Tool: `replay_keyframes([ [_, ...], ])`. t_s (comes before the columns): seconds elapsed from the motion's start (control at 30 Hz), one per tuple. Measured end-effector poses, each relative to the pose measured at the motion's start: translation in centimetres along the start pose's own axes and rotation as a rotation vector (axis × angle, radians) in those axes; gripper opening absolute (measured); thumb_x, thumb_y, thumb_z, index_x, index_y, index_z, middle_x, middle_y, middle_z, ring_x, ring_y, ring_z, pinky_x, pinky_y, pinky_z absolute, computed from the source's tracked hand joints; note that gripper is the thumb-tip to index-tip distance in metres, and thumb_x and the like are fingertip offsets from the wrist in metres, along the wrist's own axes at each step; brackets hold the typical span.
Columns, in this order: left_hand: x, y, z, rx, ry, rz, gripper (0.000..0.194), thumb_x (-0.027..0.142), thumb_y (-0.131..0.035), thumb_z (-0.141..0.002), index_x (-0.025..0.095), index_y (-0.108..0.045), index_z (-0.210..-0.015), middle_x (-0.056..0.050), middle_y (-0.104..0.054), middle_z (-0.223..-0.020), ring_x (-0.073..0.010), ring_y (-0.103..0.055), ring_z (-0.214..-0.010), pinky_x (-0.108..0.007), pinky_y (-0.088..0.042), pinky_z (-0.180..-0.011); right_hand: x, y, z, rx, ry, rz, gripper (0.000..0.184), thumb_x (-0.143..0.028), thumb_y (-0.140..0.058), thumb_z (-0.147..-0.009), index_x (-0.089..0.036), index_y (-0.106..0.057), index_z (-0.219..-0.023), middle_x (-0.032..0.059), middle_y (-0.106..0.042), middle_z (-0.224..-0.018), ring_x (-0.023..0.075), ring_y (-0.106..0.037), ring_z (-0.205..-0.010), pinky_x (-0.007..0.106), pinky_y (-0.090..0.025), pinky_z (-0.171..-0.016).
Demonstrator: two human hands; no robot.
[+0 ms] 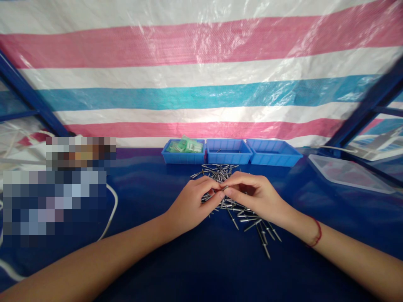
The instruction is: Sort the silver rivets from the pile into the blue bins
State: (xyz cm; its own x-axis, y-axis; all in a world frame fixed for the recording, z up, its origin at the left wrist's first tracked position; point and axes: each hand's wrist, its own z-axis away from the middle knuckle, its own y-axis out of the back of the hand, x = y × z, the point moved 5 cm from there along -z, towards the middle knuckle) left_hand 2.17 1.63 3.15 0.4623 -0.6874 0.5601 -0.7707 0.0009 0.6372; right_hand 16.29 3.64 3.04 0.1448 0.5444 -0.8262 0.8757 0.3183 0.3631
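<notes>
My left hand and my right hand meet fingertip to fingertip over a loose pile of metal blind rivets. Both are closed in a pinch. Between the thumbs and forefingers shows a small metal piece, which looks like a blind rivet; most of it is hidden by the fingers. The pile spreads behind and below my hands, with several rivets scattered toward the front right. A red string circles my right wrist.
Three blue bins stand in a row behind the pile: the left bin holds green packets, the middle bin a small rivet, and the right bin. A clear plastic lid lies right. A white cable curves at left.
</notes>
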Motion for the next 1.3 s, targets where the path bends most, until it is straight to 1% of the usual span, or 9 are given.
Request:
replay_keyframes([
  [0.2,0.0,0.1,0.0,0.036,0.023,-0.013,0.007,0.019,-0.055,-0.085,0.016,-0.058,-0.08,-0.001,-0.059,-0.076,-0.0117,-0.057,-0.07,-0.024,-0.044,-0.068,0.0,0.2,0.1,0.028,0.017,0.015,0.012,-0.028,-0.062,-0.081,-0.02,-0.069,-0.085,0.0039,-0.063,-0.076,0.0134,-0.057,-0.066,0.027,-0.045,-0.055],
  [0.43,-0.2,0.7,0.1,0.127,0.057,-0.035,0.002,0.017,-0.055,-0.084,0.018,-0.056,-0.083,0.0,-0.059,-0.078,-0.0115,-0.058,-0.071,-0.025,-0.045,-0.069,1.4,0.3,0.1,0.077,-0.109,-0.032,0.014,-0.032,-0.064,-0.079,-0.019,-0.062,-0.082,-0.0017,-0.055,-0.064,0.0096,-0.047,-0.052,0.025,-0.038,-0.048],
  [0.53,0.0,0.9,0.2,0.158,0.024,-0.034,0.002,0.017,-0.055,-0.084,0.018,-0.055,-0.083,0.0,-0.059,-0.079,-0.011,-0.057,-0.071,-0.024,-0.046,-0.07,1.4,0.2,0.2,0.058,-0.09,0.006,0.014,-0.032,-0.063,-0.08,-0.019,-0.062,-0.082,-0.0009,-0.056,-0.066,0.0099,-0.047,-0.053,0.025,-0.037,-0.049],
  [0.73,0.7,1.1,0.3,0.168,-0.046,-0.047,0.002,0.019,-0.054,-0.086,0.019,-0.053,-0.084,-0.001,-0.059,-0.081,-0.0112,-0.056,-0.071,-0.025,-0.046,-0.07,0.7,0.0,0.1,-0.001,0.022,0.115,0.013,-0.03,-0.061,-0.082,-0.019,-0.066,-0.084,0.0032,-0.061,-0.076,0.0123,-0.053,-0.063,0.026,-0.041,-0.053],
  [0.93,0.5,1.0,0.3,0.145,-0.008,-0.047,0.007,0.024,-0.055,-0.087,0.018,-0.052,-0.083,0.001,-0.057,-0.077,-0.0112,-0.057,-0.07,-0.025,-0.046,-0.069,0.4,-0.1,0.2,-0.014,0.041,0.127,0.016,-0.03,-0.057,-0.085,-0.018,-0.067,-0.086,0.004,-0.063,-0.077,0.0131,-0.056,-0.065,0.026,-0.044,-0.055],
  [1.03,0.1,0.7,0.4,0.124,0.024,-0.061,0.011,0.025,-0.056,-0.086,0.019,-0.053,-0.094,0.0,-0.06,-0.083,-0.0121,-0.058,-0.073,-0.027,-0.046,-0.074,0.2,0.1,0.1,0.011,0.031,0.12,0.018,-0.032,-0.056,-0.085,-0.018,-0.067,-0.087,0.0053,-0.065,-0.08,0.0143,-0.058,-0.067,0.027,-0.046,-0.056],
  [1.13,-0.3,0.4,0.5,0.107,0.06,-0.044,0.029,0.024,-0.057,-0.084,0.02,-0.048,-0.111,-0.002,-0.062,-0.092,-0.0128,-0.06,-0.076,-0.029,-0.047,-0.076,0.5,1.1,-0.3,0.092,0.012,0.156,0.021,-0.036,-0.057,-0.084,-0.018,-0.067,-0.082,0.005,-0.067,-0.077,0.0152,-0.059,-0.066,0.027,-0.048,-0.056],
  [1.2,-0.5,0.2,0.6,0.098,0.075,-0.035,0.034,0.023,-0.056,-0.084,0.02,-0.045,-0.115,-0.002,-0.062,-0.093,-0.0128,-0.061,-0.076,-0.03,-0.048,-0.076,1.1,2.9,-0.7,0.233,-0.022,0.21,0.025,-0.041,-0.058,-0.082,-0.018,-0.067,-0.078,0.0039,-0.066,-0.072,0.0144,-0.058,-0.06,0.026,-0.046,-0.052],
  [1.3,-0.5,0.0,0.7,0.078,0.074,-0.035,0.032,0.021,-0.053,-0.085,0.019,-0.045,-0.116,-0.003,-0.063,-0.094,-0.0126,-0.061,-0.076,-0.03,-0.048,-0.076,2.3,6.4,-0.9,0.479,-0.081,0.377,0.033,-0.047,-0.057,-0.081,-0.016,-0.067,-0.077,0.0043,-0.065,-0.066,0.014,-0.055,-0.053,0.026,-0.043,-0.049],
])
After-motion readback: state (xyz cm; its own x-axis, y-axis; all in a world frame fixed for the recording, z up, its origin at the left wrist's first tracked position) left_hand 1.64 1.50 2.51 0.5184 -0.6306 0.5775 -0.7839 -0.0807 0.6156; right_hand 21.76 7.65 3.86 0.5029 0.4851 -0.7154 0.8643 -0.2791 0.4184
